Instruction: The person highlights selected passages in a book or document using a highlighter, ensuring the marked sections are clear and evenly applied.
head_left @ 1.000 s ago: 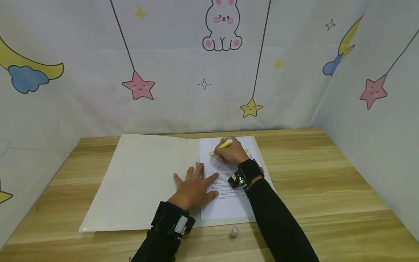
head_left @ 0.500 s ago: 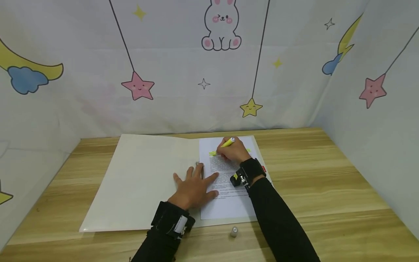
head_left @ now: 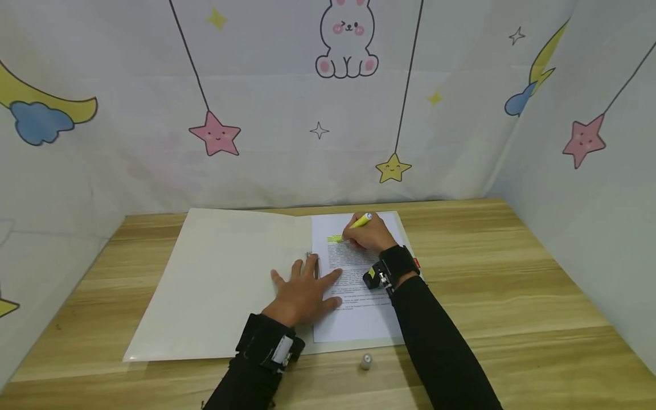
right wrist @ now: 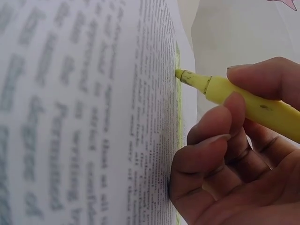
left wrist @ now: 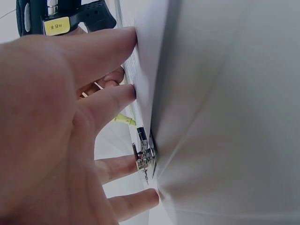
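Observation:
In the head view my right hand [head_left: 373,234] pinches a yellow highlighter [right wrist: 260,108] between thumb and fingers. The highlighter's tip touches a printed sheet of paper [head_left: 353,329] near the top lines, where yellow marks show. That sheet lies on the right side of an opened white clip folder [head_left: 215,285]. With fingers spread, my left hand [head_left: 299,296] rests across the folder's middle and the sheet's left edge. A metal clip [left wrist: 144,154] at the fold shows beside its fingers in the left wrist view.
A small greyish cap [head_left: 366,361] stands on the wooden table [head_left: 512,307] in front of the folder. Behind the table hangs a white backdrop [head_left: 277,102] with cartoon stars and a rabbit, and it continues along both sides.
My right hand has slid slightly right along the text line with the highlighter, and the yellow mark behind its tip is longer. The left hand has stayed in place.

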Motion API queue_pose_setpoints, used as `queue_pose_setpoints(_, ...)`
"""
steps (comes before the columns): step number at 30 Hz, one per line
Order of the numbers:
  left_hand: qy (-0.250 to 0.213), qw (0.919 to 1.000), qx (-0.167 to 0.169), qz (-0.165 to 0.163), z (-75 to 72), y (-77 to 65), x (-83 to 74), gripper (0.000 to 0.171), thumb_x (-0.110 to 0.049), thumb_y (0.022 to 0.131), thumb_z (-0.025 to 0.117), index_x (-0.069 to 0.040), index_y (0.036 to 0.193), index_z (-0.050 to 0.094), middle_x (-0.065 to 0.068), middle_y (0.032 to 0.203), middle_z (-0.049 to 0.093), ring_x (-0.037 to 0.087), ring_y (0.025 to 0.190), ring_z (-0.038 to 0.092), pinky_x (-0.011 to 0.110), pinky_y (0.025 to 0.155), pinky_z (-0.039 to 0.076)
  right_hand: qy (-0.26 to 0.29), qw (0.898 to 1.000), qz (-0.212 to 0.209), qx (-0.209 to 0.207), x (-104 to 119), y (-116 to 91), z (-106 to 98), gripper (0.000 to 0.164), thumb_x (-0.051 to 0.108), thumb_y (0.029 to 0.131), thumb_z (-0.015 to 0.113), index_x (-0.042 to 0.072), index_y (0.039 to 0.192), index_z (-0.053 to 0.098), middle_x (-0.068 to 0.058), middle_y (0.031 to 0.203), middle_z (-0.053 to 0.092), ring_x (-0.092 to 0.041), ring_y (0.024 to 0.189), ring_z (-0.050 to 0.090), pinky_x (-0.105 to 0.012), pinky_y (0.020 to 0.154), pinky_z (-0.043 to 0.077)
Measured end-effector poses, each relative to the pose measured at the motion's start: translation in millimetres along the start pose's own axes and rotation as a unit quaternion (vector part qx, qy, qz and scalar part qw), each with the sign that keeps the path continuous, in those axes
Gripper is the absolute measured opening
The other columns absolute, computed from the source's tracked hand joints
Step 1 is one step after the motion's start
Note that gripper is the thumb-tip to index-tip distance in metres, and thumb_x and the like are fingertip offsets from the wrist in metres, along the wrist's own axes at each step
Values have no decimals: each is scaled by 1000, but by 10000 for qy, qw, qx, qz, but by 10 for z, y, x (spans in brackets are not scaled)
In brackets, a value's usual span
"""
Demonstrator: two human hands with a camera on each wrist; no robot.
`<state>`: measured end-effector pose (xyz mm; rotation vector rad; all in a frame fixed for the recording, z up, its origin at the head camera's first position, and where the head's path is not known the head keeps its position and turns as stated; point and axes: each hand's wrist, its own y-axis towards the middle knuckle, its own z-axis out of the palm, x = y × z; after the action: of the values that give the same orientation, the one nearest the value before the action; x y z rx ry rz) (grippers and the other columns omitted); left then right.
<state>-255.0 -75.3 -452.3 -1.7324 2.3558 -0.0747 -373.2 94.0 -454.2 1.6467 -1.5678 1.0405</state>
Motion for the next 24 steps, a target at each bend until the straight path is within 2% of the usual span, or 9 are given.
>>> queue_pose_setpoints(17, 2, 10000, -6, -42, 21, 11, -6, 60, -55, 91, 62, -39, 147, 46, 17, 160, 27, 45, 143, 27, 85, 102, 18, -15, 9997, 185, 176, -35, 28, -97, 12, 8, 83, 73, 7, 76, 64, -4, 58, 60, -19, 53, 53, -27, 49, 42)
queue_pose_setpoints(24, -50, 10000, 52, -42, 17, 7, -12, 60, -55, 91, 61, -39, 147, 46, 17, 160, 26, 45, 143, 26, 85, 102, 17, 5, 9994, 310, 125, -49, 13, -146, 12, 7, 84, 73, 7, 76, 64, -4, 59, 59, -17, 53, 51, -28, 51, 42)
